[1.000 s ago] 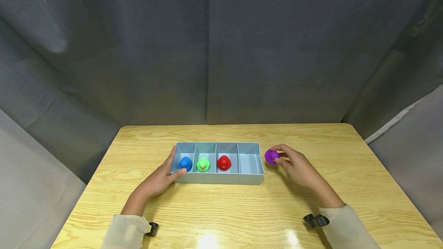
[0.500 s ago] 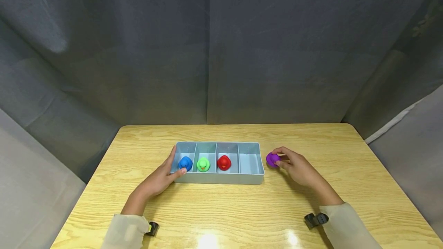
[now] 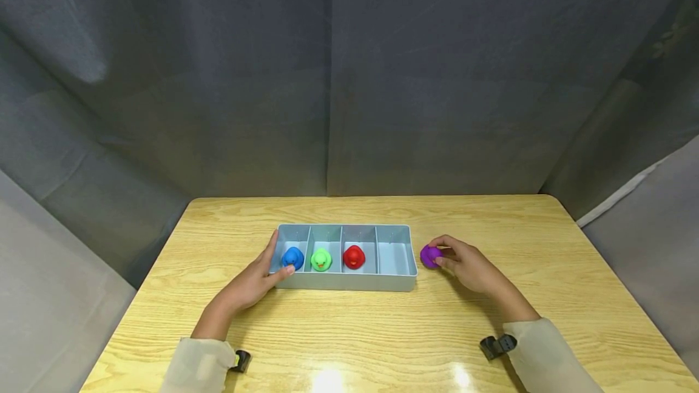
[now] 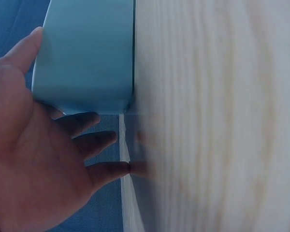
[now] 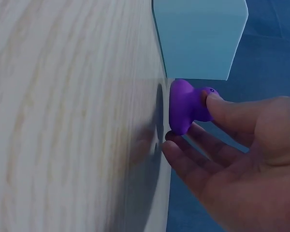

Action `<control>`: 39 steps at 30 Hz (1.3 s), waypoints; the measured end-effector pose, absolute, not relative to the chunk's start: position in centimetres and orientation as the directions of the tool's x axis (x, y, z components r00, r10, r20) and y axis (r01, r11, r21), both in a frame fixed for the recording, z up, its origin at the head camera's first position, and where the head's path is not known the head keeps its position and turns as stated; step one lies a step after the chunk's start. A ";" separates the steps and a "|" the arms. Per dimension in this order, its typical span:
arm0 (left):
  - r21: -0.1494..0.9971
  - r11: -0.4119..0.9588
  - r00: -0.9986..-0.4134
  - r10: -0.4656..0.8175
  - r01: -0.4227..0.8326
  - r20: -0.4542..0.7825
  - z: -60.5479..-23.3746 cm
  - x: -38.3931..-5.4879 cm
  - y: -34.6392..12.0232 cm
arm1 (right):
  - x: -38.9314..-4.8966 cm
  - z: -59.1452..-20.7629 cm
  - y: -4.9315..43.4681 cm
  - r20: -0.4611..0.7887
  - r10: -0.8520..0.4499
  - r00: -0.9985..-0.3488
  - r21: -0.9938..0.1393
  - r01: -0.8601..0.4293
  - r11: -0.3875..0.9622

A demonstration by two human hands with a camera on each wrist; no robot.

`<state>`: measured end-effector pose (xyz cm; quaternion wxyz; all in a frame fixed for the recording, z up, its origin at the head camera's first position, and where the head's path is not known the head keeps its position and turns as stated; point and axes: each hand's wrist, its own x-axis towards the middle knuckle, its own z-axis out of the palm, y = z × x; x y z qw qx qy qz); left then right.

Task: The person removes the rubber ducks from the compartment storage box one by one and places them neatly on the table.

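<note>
Grey cloth (image 3: 246, 77) hung well beyond the fingers, creased and dull, perhaps to screen off the work. In front of it, under both hands, ran the bench (image 3: 349, 332), of pale, grained wood with rounded far corners and enough gloss to throw glare.

Between the hands lay the tray (image 3: 344, 282), long, low and smooth, seemingly plastic, with thin dividers making four compartments in a row. The left hand (image 3: 248, 284) met its left end, thumb laid on the near rim and the other fingers spread along the end wall, likely to steady it. The right hand (image 3: 472, 268) was near the opposite end, thumb and fingertips pinching the purple duck (image 3: 428, 257) about its narrow head, which probably gave an easier hold than the wide base. That duck was just beside the tray, low over the bench; whether it touched the wood, I could not tell.

The blue duck (image 3: 292, 258) sat just beside the left thumb, then the green duck (image 3: 321, 260), then the red duck (image 3: 354, 257), one to a compartment, the dividers presumably there to part them. All were rounded and smooth, perhaps rubber.
</note>
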<state>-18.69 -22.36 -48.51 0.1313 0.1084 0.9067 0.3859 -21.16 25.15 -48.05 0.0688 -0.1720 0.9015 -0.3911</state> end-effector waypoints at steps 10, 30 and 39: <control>0.728 0.678 -0.943 0.298 0.100 -0.148 -48.5 -18.7 -22.3 | -21.2 -48.4 25.4 0.009 -0.380 -0.925 -0.744 -0.260 0.616; 0.732 0.675 -0.940 0.302 0.095 -0.157 -48.3 -18.8 -22.3 | -21.2 -48.3 25.6 -0.010 -0.393 -0.920 -0.755 -0.251 0.606; 0.739 0.666 -0.938 0.310 0.097 -0.157 -48.5 -18.8 -22.4 | -21.2 -47.4 25.4 0.004 -0.405 -0.914 -0.768 -0.262 0.585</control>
